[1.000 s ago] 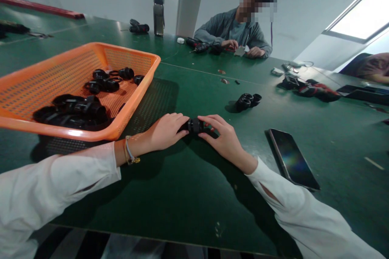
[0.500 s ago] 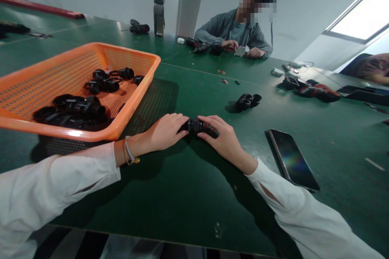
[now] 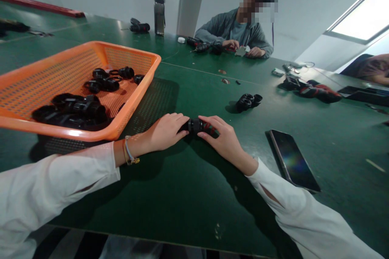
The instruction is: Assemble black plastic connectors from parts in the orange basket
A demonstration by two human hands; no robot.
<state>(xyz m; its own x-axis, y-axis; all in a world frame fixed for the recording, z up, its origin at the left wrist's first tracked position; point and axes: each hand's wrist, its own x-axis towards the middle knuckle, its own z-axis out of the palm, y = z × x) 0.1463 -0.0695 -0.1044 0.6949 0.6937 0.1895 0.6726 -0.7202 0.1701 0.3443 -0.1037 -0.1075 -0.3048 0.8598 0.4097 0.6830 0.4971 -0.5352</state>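
Note:
Between my two hands lies a black ribbed cylindrical fitting (image 3: 196, 126), held level just above or on the green tabletop; I cannot tell which. My left hand (image 3: 168, 130) wraps its left end, which the fingers hide. At the other end, the fingers and thumb of my right hand (image 3: 221, 136) pinch the right rim. Beyond the hands, to the right, a small cluster of similar black fittings (image 3: 247, 102) rests on the table. An orange basket (image 3: 138, 94) at the left holds several more black fittings (image 3: 75, 107).
A phone (image 3: 293, 160) lies right of my right forearm. Across the table (image 3: 182, 194), a person (image 3: 235, 32) handles a small pale piece near a power drill (image 3: 200, 46). A bottle (image 3: 159, 14) stands at the back. Red-and-black tools (image 3: 316, 90) lie at the far right.
Both hands keep the same grip on the black fitting. Only a very slight shift of the camera view shows.

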